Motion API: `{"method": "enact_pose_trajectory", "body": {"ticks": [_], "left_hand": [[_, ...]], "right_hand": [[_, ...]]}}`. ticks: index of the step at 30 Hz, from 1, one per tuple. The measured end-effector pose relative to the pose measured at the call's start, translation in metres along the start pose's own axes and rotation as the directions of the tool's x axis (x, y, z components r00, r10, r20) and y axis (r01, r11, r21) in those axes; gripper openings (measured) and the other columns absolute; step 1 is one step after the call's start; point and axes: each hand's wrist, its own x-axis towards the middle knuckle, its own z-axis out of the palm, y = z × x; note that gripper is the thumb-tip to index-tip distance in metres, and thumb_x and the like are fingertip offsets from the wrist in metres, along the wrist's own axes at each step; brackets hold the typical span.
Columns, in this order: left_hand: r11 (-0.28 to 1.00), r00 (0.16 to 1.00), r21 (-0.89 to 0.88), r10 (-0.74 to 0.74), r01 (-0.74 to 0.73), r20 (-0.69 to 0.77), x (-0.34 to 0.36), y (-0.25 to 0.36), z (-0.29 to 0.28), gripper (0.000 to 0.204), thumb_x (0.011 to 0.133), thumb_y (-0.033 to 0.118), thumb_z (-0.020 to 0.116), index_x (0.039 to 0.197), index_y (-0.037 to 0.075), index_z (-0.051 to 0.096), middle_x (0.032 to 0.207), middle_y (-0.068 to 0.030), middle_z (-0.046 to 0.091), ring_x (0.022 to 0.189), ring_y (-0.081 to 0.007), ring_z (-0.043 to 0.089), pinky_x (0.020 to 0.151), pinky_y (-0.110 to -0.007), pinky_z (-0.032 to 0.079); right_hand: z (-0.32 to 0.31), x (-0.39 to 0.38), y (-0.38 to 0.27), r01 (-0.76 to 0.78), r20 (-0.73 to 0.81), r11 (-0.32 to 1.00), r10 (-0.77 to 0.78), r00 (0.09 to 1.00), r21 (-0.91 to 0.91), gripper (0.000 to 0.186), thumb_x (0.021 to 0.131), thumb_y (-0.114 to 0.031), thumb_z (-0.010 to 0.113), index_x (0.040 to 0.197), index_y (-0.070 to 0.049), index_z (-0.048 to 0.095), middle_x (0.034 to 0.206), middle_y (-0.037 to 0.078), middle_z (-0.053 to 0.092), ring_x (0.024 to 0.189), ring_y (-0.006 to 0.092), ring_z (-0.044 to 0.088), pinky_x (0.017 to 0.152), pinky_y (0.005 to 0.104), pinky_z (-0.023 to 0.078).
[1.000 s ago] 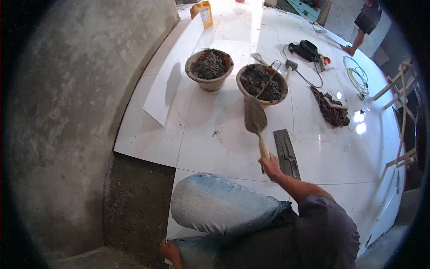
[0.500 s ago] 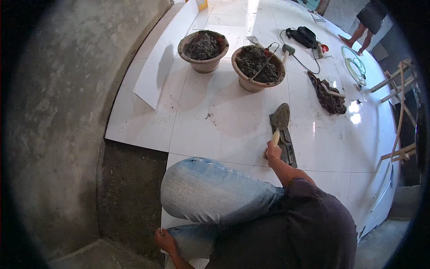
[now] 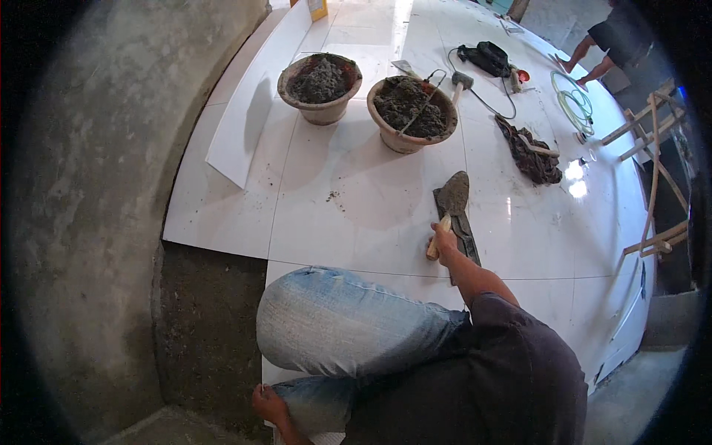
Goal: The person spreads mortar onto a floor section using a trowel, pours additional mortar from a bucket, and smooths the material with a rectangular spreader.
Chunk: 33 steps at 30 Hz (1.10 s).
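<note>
A trowel [image 3: 454,193] with a wooden handle is in my closed right hand [image 3: 443,241], its mortar-smeared blade over a long flat grey float [image 3: 466,248] on the white tiles. My left hand [image 3: 268,404] is curled beside my jeans, at the edge of a bare dark patch of floor [image 3: 208,311]; what its fingers hold, if anything, is too small to make out. Two buckets full of grey mortar [image 3: 319,81] [image 3: 411,107] stand beyond the float, the right one with a wire handle across it.
A long white tile strip [image 3: 237,141] lies along the concrete wall [image 3: 96,185] at left. Behind are a yellow container [image 3: 317,9], a black bag [image 3: 482,58], dark cloth [image 3: 526,152] and a coiled hose [image 3: 571,100]. A wooden frame [image 3: 653,133] and another person's legs [image 3: 593,55] are at right.
My right hand has brought the trowel away from the right bucket's rim, down and rightward onto the float. The other person's legs have shifted slightly. The whole view has tilted slightly.
</note>
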Motion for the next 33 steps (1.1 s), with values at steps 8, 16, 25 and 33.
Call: {"method": "enact_pose_trajectory", "body": {"ticks": [8,16,25,33], "left_hand": [[0.871,0.949,0.383,0.256,-0.309,0.184,0.002,0.029,-0.012,0.031,0.09,0.03,0.048,0.104,0.006,0.062,0.108,-0.012,0.059,0.099,-0.0301,0.054,0.089,-0.042,0.042],[0.815,0.61,-0.363,0.579,-0.451,0.541,0.019,0.113,-0.017,0.041,0.089,0.037,0.048,0.117,0.007,0.054,0.116,-0.0101,0.057,0.11,-0.0246,0.051,0.092,-0.039,0.041],[0.58,0.361,-0.812,0.744,0.069,0.562,-0.029,0.379,-0.029,0.047,0.089,0.04,0.05,0.122,0.007,0.048,0.112,-0.0091,0.057,0.111,-0.0235,0.05,0.091,-0.039,0.041],[-0.01,0.768,-0.851,0.437,0.525,0.468,0.08,0.349,0.01,0.014,0.079,0.021,0.054,0.085,0.01,0.049,0.082,-0.0047,0.052,0.076,-0.0193,0.051,0.069,-0.036,0.045]], "right_hand": [[-0.021,0.001,0.001,0.084,-0.025,0.996,-0.085,0.996,-0.014,0.044,0.079,-0.039,0.062,0.096,-0.002,0.048,0.084,0.015,0.056,0.059,0.0221,0.058,0.051,0.0389,0.048],[-0.054,-0.109,-0.005,0.459,0.054,0.821,-0.47,0.881,-0.34,0.045,0.075,-0.032,0.062,0.1,0.003,0.048,0.081,0.025,0.058,0.078,0.0411,0.059,0.07,0.044,0.047],[0.081,-0.155,-0.131,0.964,0.858,0.258,-0.508,0.073,0.071,0.041,0.077,-0.031,0.061,0.102,0.0,0.053,0.091,0.023,0.059,0.082,0.0399,0.057,0.071,0.0417,0.045],[0.077,-0.049,-0.277,0.99,0.068,0.032,-0.997,0.042,-0.14,0.012,0.084,-0.015,0.054,0.091,-0.005,0.057,0.083,0.011,0.059,0.075,0.0264,0.058,0.069,0.037,0.046]]}}
